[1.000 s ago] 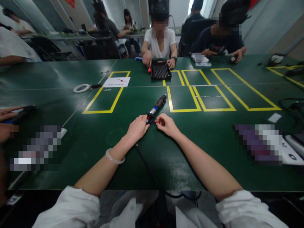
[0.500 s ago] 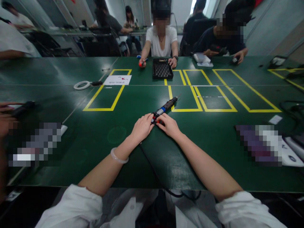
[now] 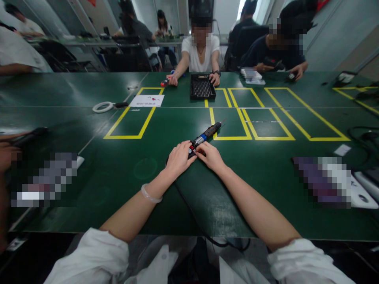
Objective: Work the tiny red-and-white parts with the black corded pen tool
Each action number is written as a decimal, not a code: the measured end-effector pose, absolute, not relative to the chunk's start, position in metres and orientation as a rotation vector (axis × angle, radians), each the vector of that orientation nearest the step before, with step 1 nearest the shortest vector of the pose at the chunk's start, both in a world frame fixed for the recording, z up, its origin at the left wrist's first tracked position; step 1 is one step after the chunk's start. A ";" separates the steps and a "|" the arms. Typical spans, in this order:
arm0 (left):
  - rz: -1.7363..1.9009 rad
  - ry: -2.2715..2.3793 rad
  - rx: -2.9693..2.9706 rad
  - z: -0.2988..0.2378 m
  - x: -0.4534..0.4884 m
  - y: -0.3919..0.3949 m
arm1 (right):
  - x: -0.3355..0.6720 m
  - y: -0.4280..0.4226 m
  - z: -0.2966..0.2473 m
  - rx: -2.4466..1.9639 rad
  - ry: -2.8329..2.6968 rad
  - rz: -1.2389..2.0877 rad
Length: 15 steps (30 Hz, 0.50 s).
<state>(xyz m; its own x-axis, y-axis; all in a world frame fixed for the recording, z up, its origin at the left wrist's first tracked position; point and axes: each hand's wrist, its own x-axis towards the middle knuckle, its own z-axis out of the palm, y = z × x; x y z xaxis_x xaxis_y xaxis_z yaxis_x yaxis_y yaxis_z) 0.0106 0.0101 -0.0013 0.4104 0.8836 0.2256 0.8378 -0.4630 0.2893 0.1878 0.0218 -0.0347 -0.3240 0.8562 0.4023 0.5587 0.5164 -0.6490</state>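
An electric screwdriver [image 3: 202, 137] lies slantwise on the green table, its thin bit pointing away to the upper right. Its body is black, silver and blue, with red near the rear end. My left hand [image 3: 179, 158] is wrapped over that rear end, fingers closed on it. From the right, the fingertips of my right hand [image 3: 211, 156] pinch at the red part by the left fingers; what exactly they grip is hidden. A black cable [image 3: 189, 207] runs from under my left hand over the table's near edge.
Yellow tape outlines [image 3: 232, 138] mark the table [image 3: 118, 209]. Across it, a person handles a red tool [image 3: 165, 83] beside a black tray [image 3: 203, 96]. A white sheet [image 3: 147, 101] and coiled white cable [image 3: 103, 107] lie left. Blurred flat items [image 3: 321, 179] lie at right.
My right fingertips have shifted slightly at the screwdriver's rear, and my left hand has moved a little. The person opposite has moved the red tool leftward.
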 end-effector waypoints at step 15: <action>0.254 1.709 2.615 0.010 0.025 0.016 | 0.188 0.020 -0.032 -1.145 -1.974 0.473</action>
